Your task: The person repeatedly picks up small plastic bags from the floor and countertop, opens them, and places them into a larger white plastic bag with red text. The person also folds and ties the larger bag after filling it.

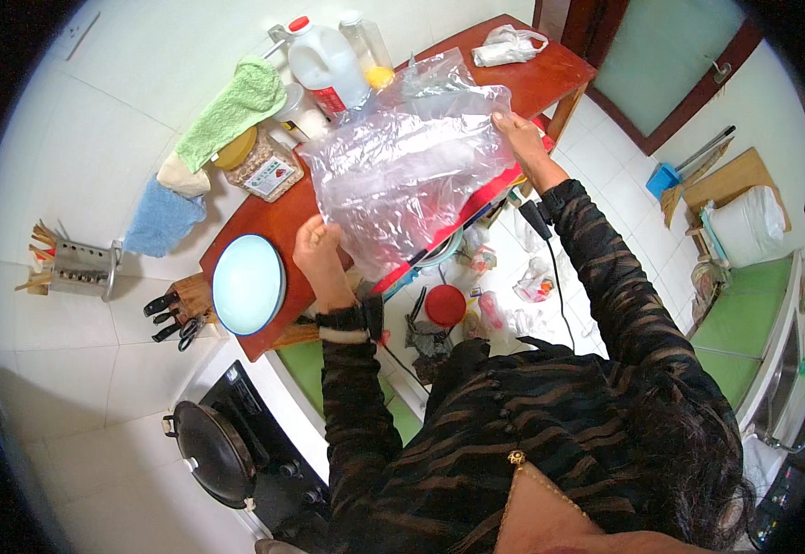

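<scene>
Over the red-brown wooden table, a crinkled transparent plastic bag (411, 171) is spread out between both hands. My left hand (317, 251) pinches its near left corner. The far right corner is gripped by my right hand (524, 146), fingers and thumb closed on the plastic. A red edge (490, 196) shows just under the bag's right side; what it belongs to is mostly covered. Behind the bag stand a large translucent jug (326, 63) with a red cap and a clear jar (266, 174) with a yellow lid.
A pale blue round dish (248, 283) lies at the table's (324, 291) near left end. Knives in a block (190, 300) and a lidded black wok (215, 452) on the stove are at left. Below the table are a red round lid (446, 305) and several bags.
</scene>
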The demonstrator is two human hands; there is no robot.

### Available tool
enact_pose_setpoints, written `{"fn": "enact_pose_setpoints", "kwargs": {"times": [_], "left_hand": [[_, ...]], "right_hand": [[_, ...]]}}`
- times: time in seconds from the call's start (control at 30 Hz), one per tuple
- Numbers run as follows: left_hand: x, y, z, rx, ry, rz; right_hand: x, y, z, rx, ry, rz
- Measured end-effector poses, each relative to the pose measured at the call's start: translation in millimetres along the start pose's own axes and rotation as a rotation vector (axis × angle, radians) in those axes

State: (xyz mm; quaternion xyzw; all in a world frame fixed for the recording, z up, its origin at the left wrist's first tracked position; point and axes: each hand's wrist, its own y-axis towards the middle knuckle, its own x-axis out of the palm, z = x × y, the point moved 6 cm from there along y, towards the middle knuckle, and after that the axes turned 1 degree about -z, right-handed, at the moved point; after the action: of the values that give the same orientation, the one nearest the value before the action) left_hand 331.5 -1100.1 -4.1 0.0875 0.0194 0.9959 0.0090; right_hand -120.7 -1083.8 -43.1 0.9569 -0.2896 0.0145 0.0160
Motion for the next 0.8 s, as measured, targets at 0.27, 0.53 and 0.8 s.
{"fn": "enact_pose_setpoints", "kwargs": {"times": [0.27, 0.53, 0.8], "left_hand": [[-15, 104, -61, 0.175, 0.497, 0.234], [6, 100, -50, 0.306, 0.936, -0.007], [-37, 23, -7, 0.150, 0.704, -0.010]], "right_hand": [[30, 46, 18, 0.016, -0.260, -0.003], [32, 29, 2, -0.133, -0.256, -0.059], [61, -20, -74, -0.925, -0.974, 0.128]]}}
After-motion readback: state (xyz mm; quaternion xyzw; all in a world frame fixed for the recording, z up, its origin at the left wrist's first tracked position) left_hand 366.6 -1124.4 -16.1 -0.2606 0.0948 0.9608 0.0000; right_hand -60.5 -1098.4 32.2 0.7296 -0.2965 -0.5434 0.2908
